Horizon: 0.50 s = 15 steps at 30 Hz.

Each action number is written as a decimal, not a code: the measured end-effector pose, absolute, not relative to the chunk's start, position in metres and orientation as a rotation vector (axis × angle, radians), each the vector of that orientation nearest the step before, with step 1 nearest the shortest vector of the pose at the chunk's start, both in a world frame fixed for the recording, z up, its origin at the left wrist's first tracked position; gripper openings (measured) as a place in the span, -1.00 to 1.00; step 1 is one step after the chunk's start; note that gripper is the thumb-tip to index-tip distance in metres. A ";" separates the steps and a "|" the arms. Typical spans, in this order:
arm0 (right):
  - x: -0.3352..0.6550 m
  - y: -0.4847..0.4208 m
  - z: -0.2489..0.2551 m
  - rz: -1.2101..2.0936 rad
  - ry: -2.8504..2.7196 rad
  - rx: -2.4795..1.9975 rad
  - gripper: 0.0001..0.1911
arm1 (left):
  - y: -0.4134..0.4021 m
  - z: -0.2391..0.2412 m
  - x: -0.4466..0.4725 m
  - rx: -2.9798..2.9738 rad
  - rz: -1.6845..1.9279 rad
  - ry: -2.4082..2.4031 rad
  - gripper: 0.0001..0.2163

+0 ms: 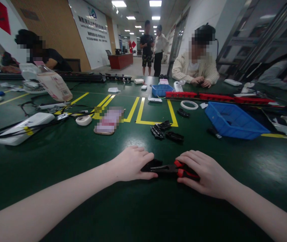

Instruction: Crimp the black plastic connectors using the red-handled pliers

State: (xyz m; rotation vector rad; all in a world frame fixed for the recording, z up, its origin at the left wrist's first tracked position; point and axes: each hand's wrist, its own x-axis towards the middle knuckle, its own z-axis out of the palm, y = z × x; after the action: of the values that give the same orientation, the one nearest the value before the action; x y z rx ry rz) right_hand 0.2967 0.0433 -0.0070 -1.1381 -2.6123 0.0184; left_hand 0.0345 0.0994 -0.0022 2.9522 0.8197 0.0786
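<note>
The right hand [205, 173] is gripping red-handled pliers [170, 169] on the bench [83, 151], while the left hand [133, 164] is pinching a black part [154, 164] at their tip.

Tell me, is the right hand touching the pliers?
Touching. The head view shows the right hand with fingers lying on the pliers, over their red handles.

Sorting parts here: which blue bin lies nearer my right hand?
The big blue bin at the right, beyond the right hand; the small blue bin sits farther back, mid-table.
</note>
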 end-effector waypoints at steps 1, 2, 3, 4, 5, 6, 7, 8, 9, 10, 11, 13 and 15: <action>0.296 0.043 -0.007 0.024 -2.612 -1.133 -0.62 | 0.100 -0.002 0.034 2.962 0.079 0.812 -0.66; 0.296 0.042 -0.008 0.028 -2.606 -1.133 -0.62 | 0.100 -0.002 0.034 2.970 0.076 0.805 -0.66; 0.297 0.042 -0.009 0.035 -2.598 -1.135 -0.62 | 0.100 -0.002 0.034 2.975 0.074 0.800 -0.66; 0.297 0.041 -0.009 0.041 -2.589 -1.137 -0.62 | 0.099 -0.002 0.034 2.976 0.070 0.796 -0.66; 0.298 0.041 -0.010 0.048 -2.578 -1.141 -0.61 | 0.099 -0.002 0.033 2.976 0.065 0.796 -0.66; 0.299 0.041 -0.011 0.055 -2.569 -1.146 -0.61 | 0.098 -0.002 0.033 2.977 0.061 0.797 -0.66; 0.300 0.040 -0.011 0.065 -2.562 -1.151 -0.61 | 0.098 -0.001 0.033 2.980 0.059 0.797 -0.66; 0.300 0.040 -0.012 0.075 -2.557 -1.157 -0.61 | 0.096 -0.001 0.033 2.986 0.059 0.798 -0.66; 0.301 0.040 -0.012 0.085 -2.552 -1.162 -0.61 | 0.095 -0.001 0.033 2.995 0.057 0.799 -0.65; 0.301 0.039 -0.012 0.096 -2.552 -1.166 -0.62 | 0.094 -0.001 0.034 3.007 0.053 0.800 -0.65; 0.301 0.039 -0.011 0.106 -2.554 -1.168 -0.63 | 0.093 0.000 0.034 3.019 0.049 0.803 -0.64; 0.300 0.039 -0.011 0.119 -2.557 -1.169 -0.64 | 0.093 -0.001 0.035 3.041 0.045 0.810 -0.64; 0.299 0.039 -0.012 0.121 -2.558 -1.170 -0.64 | 0.095 0.000 0.033 3.046 0.051 0.831 -0.62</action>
State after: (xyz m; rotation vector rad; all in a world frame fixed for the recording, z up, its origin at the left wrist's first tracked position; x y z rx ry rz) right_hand 0.2990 0.0392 -0.0116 -1.1700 -2.5578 0.1208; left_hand 0.0335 0.0953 0.0003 3.0462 0.8311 0.0510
